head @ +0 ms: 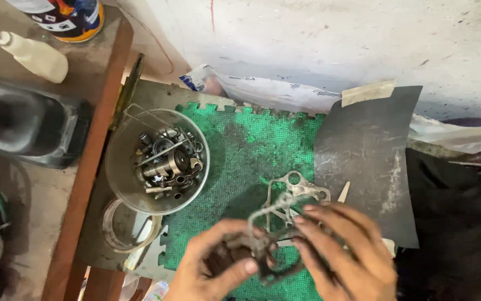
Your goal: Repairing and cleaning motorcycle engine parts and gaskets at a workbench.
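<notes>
We gripped the thin grey metal gasket (274, 214) just above the near edge of the green foam mat (240, 150), our left hand (212, 267) clenched on a dark greasy part under it, our right hand (346, 256) pinching its frame. Such thin stock probably bent easily, so light, even pressure suited. The clear bowl of engine parts (159, 159) sat at the mat's left edge.

Bare, grease-smeared hands (285, 259) (no gloves)
</notes>
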